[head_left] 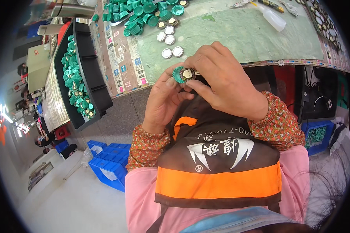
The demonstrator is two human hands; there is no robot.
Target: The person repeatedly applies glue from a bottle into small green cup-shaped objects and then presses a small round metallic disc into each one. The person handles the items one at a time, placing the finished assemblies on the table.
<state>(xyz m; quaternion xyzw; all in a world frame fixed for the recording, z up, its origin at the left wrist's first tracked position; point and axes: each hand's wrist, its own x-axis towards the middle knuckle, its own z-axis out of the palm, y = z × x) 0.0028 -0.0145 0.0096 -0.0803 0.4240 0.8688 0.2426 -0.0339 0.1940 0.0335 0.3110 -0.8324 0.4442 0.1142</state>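
Observation:
Above my lap, at the near edge of the table, my left hand pinches a green fluted cup between thumb and fingers. Right beside it, touching or overlapping the cup, is a dark-rimmed fluted disc with a pale centre. Thumb and fingers of my right hand close on that disc. Just beyond the hands, several white-faced round discs lie on the green table mat. Behind them is a heap of green fluted cups.
To the left stands a black crate of green pieces with pale centres. A translucent bottle and a marker lie at the far right, near a tray of dark and pale pieces. Blue crates sit on the floor.

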